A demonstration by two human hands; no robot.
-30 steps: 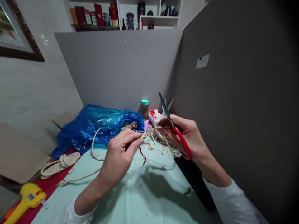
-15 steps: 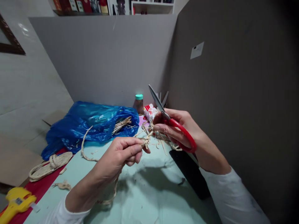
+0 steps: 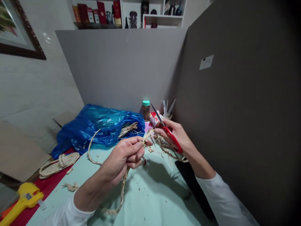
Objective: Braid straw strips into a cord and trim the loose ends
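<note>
My left hand [image 3: 124,157] is closed in a pinch on a braided straw cord [image 3: 123,188], whose tail hangs below the wrist and curls onto the table. Beyond the left fingertips, the braid reaches toward my right hand [image 3: 181,138], which holds red-handled scissors [image 3: 173,140]. Their blades point up and away to the left, above the braid. Fingertips of the right hand are at the far part of the braid; whether they pinch it I cannot tell. More straw cord [image 3: 174,156] and loose scraps lie beneath the right hand.
A blue plastic bag [image 3: 94,125] with a straw bundle [image 3: 128,129] lies at the back left. Behind the hands stand a green-lidded jar [image 3: 145,110] and a white cup [image 3: 167,116]. At left are a coiled straw piece [image 3: 58,164] and a yellow glue gun [image 3: 28,196]. Grey panels [image 3: 127,69] enclose the back and right.
The view has shifted up and left. My right hand has turned, so the scissors show more edge-on and lower. The braid between the hands looks straighter.
</note>
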